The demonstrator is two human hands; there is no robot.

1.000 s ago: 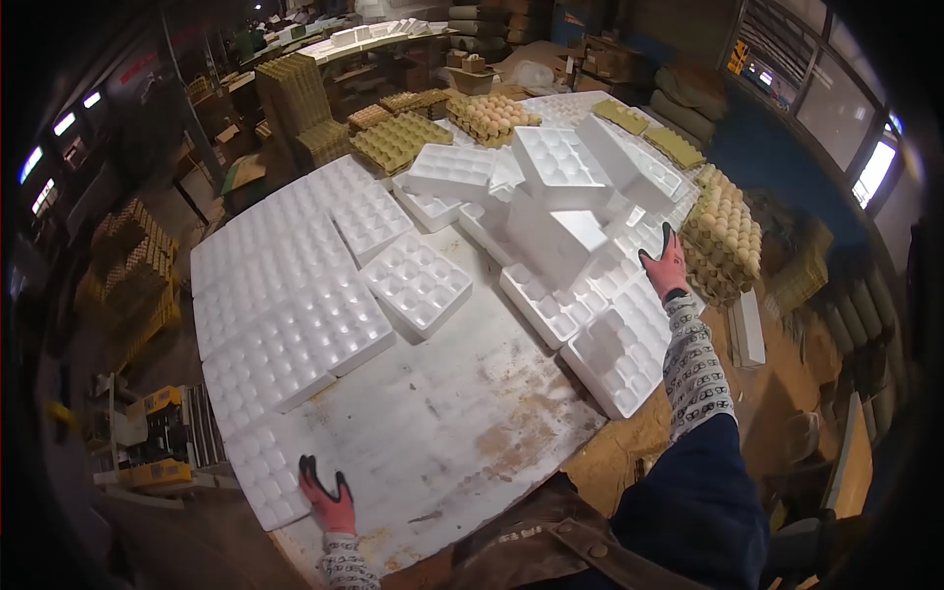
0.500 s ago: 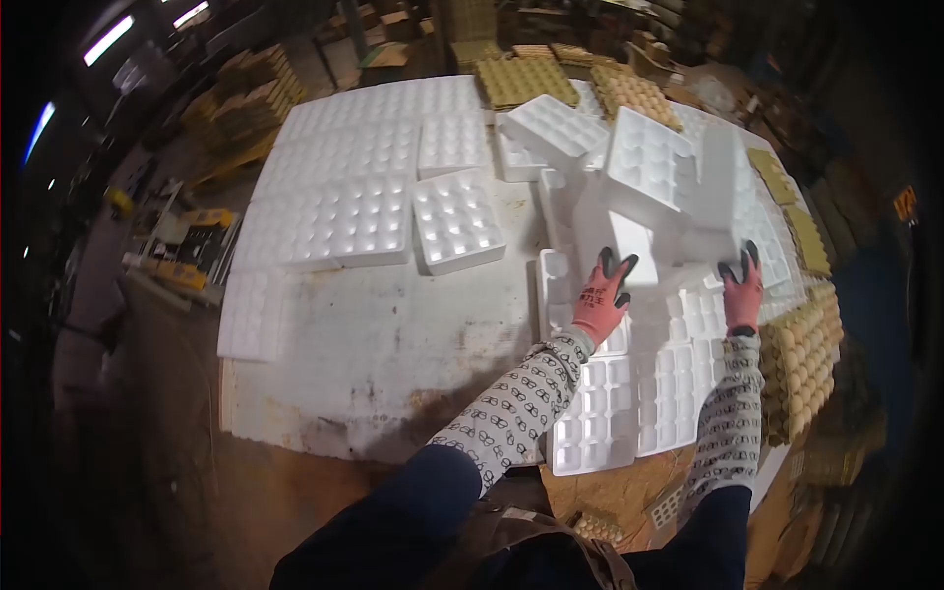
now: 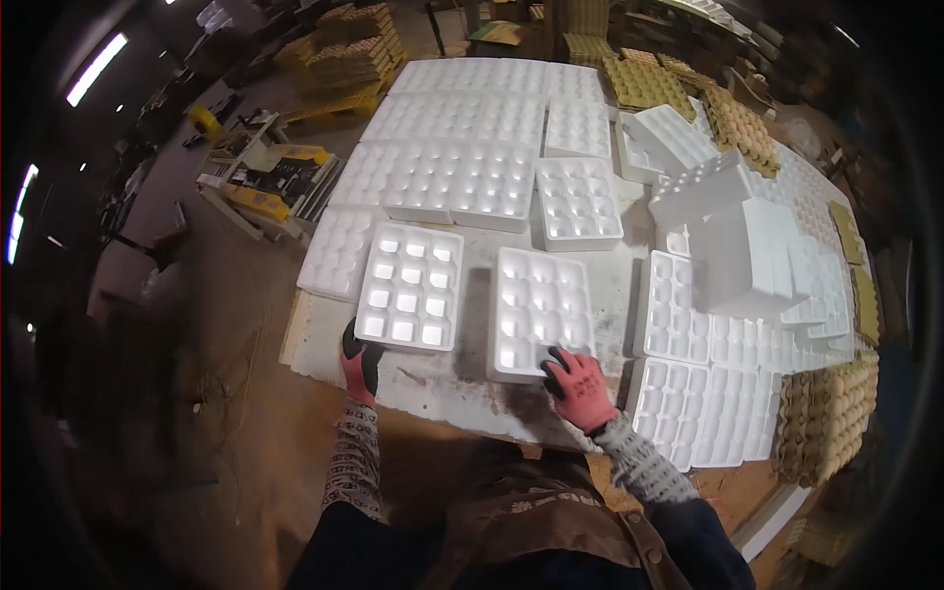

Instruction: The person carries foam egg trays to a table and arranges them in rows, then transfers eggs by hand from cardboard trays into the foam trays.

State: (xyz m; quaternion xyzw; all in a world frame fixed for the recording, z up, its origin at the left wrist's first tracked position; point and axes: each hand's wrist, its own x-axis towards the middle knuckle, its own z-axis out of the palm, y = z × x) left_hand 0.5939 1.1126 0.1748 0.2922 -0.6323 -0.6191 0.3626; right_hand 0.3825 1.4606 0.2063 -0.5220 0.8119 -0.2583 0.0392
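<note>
My left hand [image 3: 361, 366], in a pink glove with black fingertips, grips the lower left corner of a white foam tray [image 3: 409, 287] with square hollows. That tray looks tilted, and part of my fingers is hidden behind it. To its right is a second white foam tray [image 3: 542, 307], also with hollows facing up. My right hand [image 3: 580, 389], gloved alike, is closed on its lower right corner. Behind both, a similar foam tray [image 3: 578, 200] lies by itself on the white tabletop [image 3: 433, 379].
Rows of white foam trays [image 3: 462, 116] cover the back left of the table. At right stands a leaning foam stack [image 3: 752, 258] beside more trays [image 3: 678, 413]. Egg cartons [image 3: 826, 413] are piled at the right edge, others [image 3: 649, 84] at the back. Machinery [image 3: 270, 182] stands left.
Both hands have moved left from the pile on the right and now each holds a foam tray at the table's front middle. The view has turned left.
</note>
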